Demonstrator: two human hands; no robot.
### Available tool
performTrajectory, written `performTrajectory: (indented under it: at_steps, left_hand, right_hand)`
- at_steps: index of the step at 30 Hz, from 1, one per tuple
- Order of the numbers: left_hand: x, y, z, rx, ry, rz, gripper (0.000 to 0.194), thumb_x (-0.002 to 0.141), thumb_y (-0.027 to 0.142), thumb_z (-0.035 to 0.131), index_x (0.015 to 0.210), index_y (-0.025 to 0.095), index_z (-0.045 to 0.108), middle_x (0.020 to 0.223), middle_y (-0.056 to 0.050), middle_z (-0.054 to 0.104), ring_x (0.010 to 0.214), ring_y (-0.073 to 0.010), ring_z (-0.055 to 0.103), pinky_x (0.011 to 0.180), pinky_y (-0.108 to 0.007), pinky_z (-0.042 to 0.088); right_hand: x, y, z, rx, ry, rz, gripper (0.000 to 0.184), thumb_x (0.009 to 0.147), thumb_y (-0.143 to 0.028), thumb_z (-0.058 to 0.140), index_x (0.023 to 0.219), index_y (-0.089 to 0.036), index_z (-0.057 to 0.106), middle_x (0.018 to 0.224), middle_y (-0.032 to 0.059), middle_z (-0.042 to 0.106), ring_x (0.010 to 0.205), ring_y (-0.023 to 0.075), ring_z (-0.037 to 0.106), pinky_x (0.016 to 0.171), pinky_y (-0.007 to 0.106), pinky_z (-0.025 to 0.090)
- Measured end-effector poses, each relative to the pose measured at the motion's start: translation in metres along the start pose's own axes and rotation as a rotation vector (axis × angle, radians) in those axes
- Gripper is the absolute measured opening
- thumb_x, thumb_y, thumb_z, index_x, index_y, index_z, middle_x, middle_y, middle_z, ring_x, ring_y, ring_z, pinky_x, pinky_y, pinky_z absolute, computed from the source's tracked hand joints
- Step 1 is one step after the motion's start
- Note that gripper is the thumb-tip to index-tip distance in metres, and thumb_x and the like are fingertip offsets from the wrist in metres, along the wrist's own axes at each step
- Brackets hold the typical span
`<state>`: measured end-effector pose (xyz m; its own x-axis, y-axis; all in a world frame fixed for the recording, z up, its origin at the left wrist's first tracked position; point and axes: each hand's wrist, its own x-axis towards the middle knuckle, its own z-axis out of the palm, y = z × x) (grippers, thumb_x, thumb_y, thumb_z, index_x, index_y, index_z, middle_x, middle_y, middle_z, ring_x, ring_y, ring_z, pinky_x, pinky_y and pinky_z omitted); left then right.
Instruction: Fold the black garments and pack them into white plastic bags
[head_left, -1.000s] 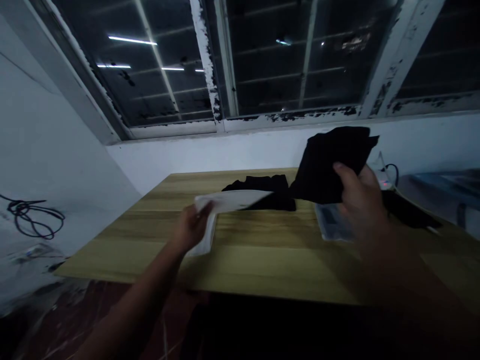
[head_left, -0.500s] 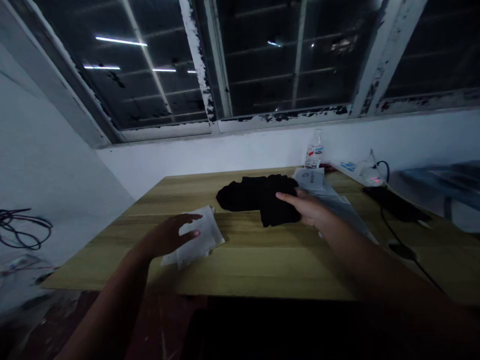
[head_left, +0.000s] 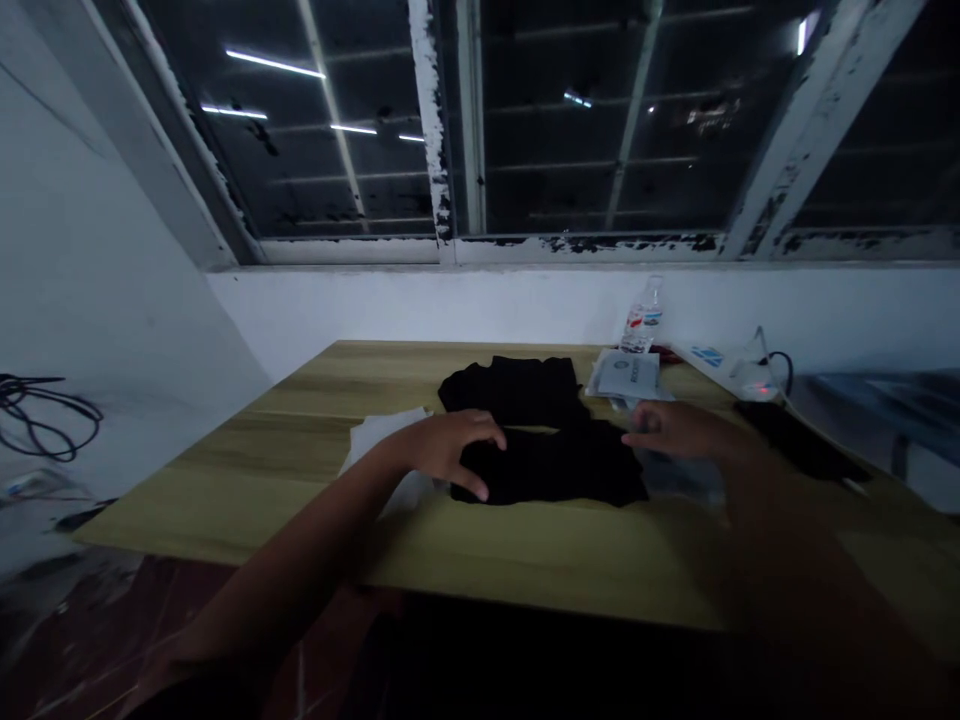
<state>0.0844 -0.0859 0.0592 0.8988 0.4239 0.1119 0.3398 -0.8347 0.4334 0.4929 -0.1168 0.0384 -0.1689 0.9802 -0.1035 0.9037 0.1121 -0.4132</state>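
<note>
Two black cloth pieces lie on the wooden table, one behind the other. The nearer black cloth is spread lengthwise from side to side. My left hand is over its left end, thumb and fingers apart; whether the fingertips press on the fabric is hard to see. At its right end hovers my right hand, fingers loosely bent and a gap showing at the thumb. The farther black cloth lies flat and untouched. White packets are partly hidden beneath my left forearm and hand.
Behind my right hand lie a printed white packet and a clear plastic bag. A water bottle stands by the wall. To the right are a white charger with cables and a dark flat object.
The black cloth that my right hand held folded now lies spread nearer the table's front edge. My left hand has moved right, from the white packets to this cloth. The view shifted slightly.
</note>
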Motion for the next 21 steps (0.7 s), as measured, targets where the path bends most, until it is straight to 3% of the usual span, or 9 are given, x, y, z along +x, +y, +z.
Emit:
performTrajectory:
  at_steps: [2, 4, 8, 11, 15, 17, 20, 21]
  left_hand:
    - [-0.008, -0.003, 0.005, 0.057, -0.062, -0.022, 0.063, 0.071, 0.054, 0.09, 0.123, 0.026, 0.066, 0.122, -0.008, 0.065, 0.111, -0.0271, 0.063, 0.094, -0.035, 0.049]
    - [-0.018, -0.01, 0.004, 0.106, -0.101, -0.074, 0.06, 0.073, 0.053, 0.088, 0.123, 0.027, 0.067, 0.127, -0.008, 0.064, 0.114, -0.0286, 0.062, 0.095, -0.035, 0.048]
    - [-0.035, -0.027, -0.003, 0.125, -0.09, -0.174, 0.036, 0.089, 0.047, 0.076, 0.12, 0.031, 0.07, 0.126, -0.005, 0.069, 0.117, -0.0269, 0.063, 0.1, -0.037, 0.045]
    - [-0.042, -0.035, -0.004, 0.048, -0.039, -0.204, 0.029, 0.095, 0.044, 0.067, 0.121, 0.03, 0.068, 0.12, -0.003, 0.074, 0.107, -0.0221, 0.067, 0.094, -0.034, 0.048]
    - [-0.041, -0.043, -0.006, 0.013, 0.029, -0.202, 0.024, 0.097, 0.04, 0.06, 0.114, 0.026, 0.07, 0.101, -0.003, 0.077, 0.084, -0.0166, 0.069, 0.076, -0.027, 0.05]
    - [-0.035, -0.045, -0.011, 0.039, 0.194, -0.253, 0.024, 0.097, 0.038, 0.057, 0.113, 0.025, 0.07, 0.093, -0.002, 0.077, 0.077, -0.016, 0.068, 0.071, -0.027, 0.05]
    - [-0.027, -0.037, -0.018, 0.244, 0.599, -0.44, 0.03, 0.094, 0.036, 0.059, 0.119, 0.022, 0.066, 0.095, -0.005, 0.074, 0.079, -0.0191, 0.068, 0.072, -0.031, 0.052]
    - [-0.026, -0.031, -0.018, 0.305, 0.647, -0.462, 0.03, 0.093, 0.036, 0.06, 0.119, 0.021, 0.066, 0.096, -0.006, 0.073, 0.08, -0.0198, 0.068, 0.074, -0.032, 0.052]
  right_hand:
    - [-0.003, -0.006, 0.003, -0.008, -0.002, -0.131, 0.032, 0.081, -0.052, 0.071, 0.094, -0.023, 0.067, 0.083, 0.0054, 0.07, 0.074, 0.0219, 0.064, 0.065, 0.032, 0.046]
    - [-0.005, -0.021, 0.01, -0.025, -0.097, -0.2, 0.038, 0.076, -0.049, 0.077, 0.104, -0.025, 0.07, 0.093, 0.0049, 0.071, 0.08, 0.0219, 0.065, 0.067, 0.032, 0.046]
    - [-0.008, -0.053, 0.022, -0.178, -0.243, -0.113, 0.033, 0.069, -0.029, 0.08, 0.101, -0.025, 0.072, 0.09, 0.0023, 0.074, 0.071, 0.0192, 0.063, 0.058, 0.03, 0.039]
    - [-0.011, -0.058, 0.02, -0.17, -0.25, -0.127, 0.02, 0.072, -0.018, 0.071, 0.091, -0.025, 0.072, 0.081, 0.0004, 0.073, 0.066, 0.0169, 0.062, 0.057, 0.029, 0.038]
    - [-0.011, -0.052, 0.005, 0.031, -0.289, -0.247, 0.016, 0.079, -0.026, 0.066, 0.094, -0.024, 0.073, 0.079, 0.0011, 0.073, 0.07, 0.0179, 0.065, 0.061, 0.028, 0.044]
    - [-0.005, -0.053, 0.0, 0.057, -0.069, -0.227, 0.015, 0.082, -0.028, 0.063, 0.094, -0.023, 0.071, 0.08, 0.0019, 0.072, 0.071, 0.0191, 0.065, 0.064, 0.029, 0.045]
    - [0.003, -0.06, -0.003, -0.058, 0.564, -0.06, 0.014, 0.084, -0.028, 0.062, 0.095, -0.022, 0.066, 0.093, 0.0066, 0.072, 0.084, 0.0226, 0.066, 0.071, 0.032, 0.045]
    - [0.003, -0.064, -0.002, -0.093, 0.664, -0.034, 0.014, 0.085, -0.03, 0.062, 0.095, -0.021, 0.064, 0.096, 0.0078, 0.072, 0.087, 0.023, 0.065, 0.072, 0.032, 0.045]
